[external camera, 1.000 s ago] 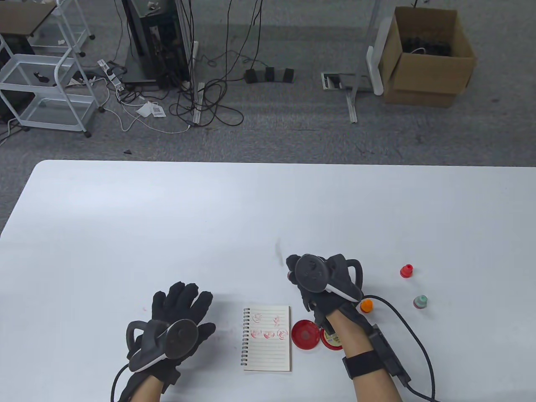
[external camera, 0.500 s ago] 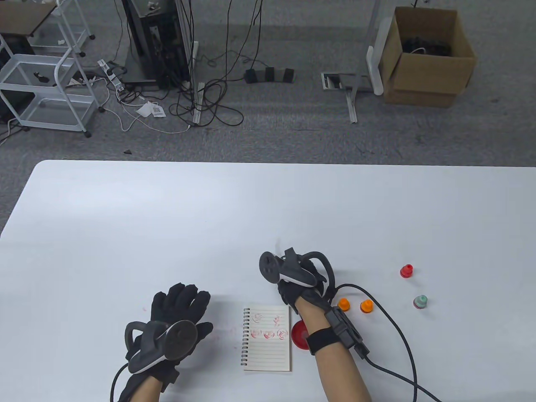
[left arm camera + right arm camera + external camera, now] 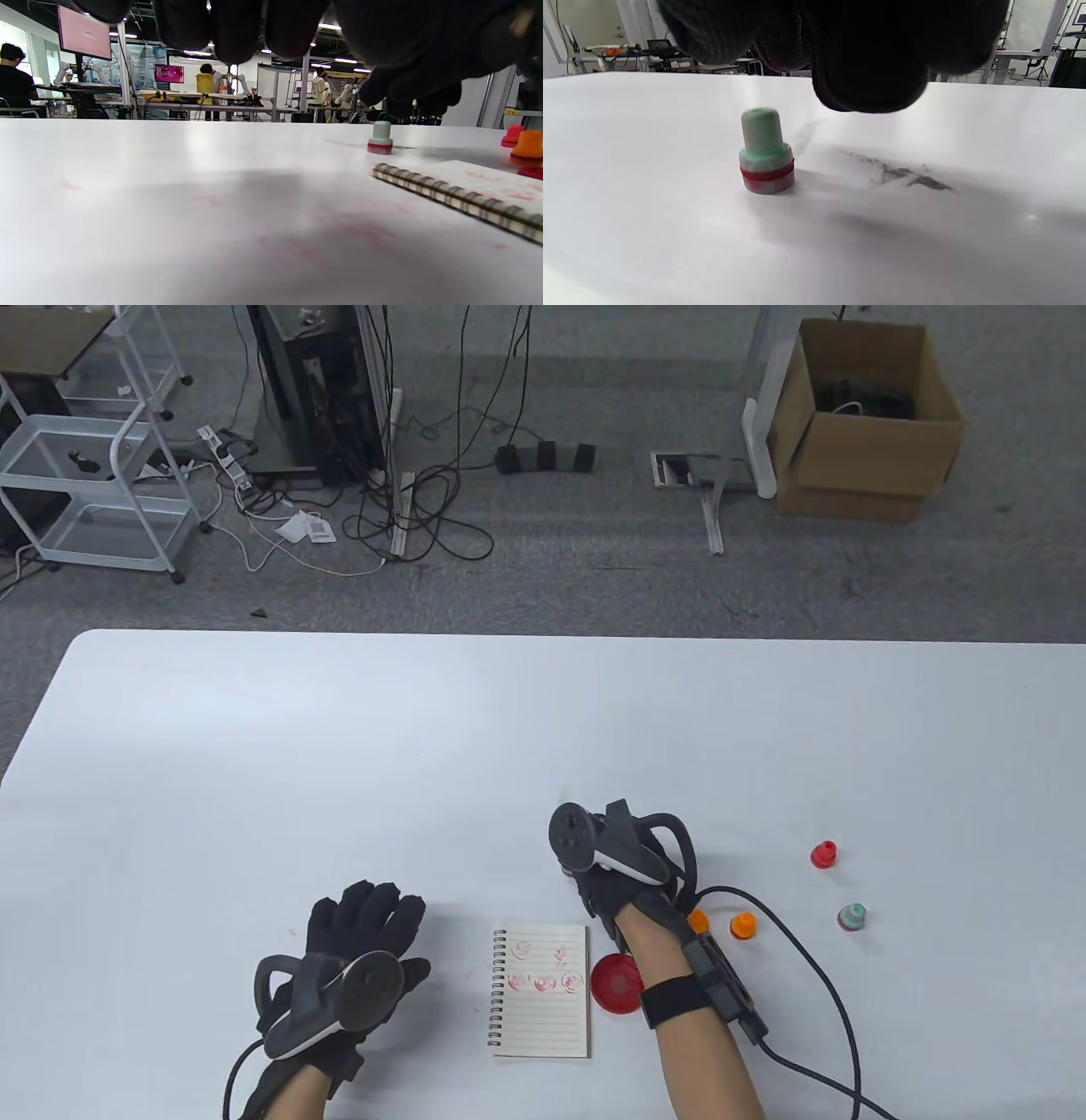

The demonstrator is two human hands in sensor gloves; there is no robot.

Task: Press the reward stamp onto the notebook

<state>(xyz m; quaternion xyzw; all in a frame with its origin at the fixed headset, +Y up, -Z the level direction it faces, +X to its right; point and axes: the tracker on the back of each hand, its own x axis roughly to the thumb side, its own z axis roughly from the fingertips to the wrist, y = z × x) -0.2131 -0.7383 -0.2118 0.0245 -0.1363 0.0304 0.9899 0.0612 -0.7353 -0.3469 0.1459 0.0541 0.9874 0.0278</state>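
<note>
Right wrist view showed a green stamp [image 3: 766, 153] upright on the table [image 3: 628, 237], apart from the right hand [image 3: 624, 869], whose grip could not be told. At its seven o'clock lay the notebook [image 3: 543, 991], with the left hand [image 3: 361, 946] flat, fingers spread, at nine o'clock.

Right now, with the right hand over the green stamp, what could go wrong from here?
1. The green stamp stands free below the right hand; a sloppy grip by the fingers could tip it.
2. The forearm crosses the red disc beside an orange stamp; a sweep may knock them.
3. The notebook top already holds prints; overlap is possible.
</note>
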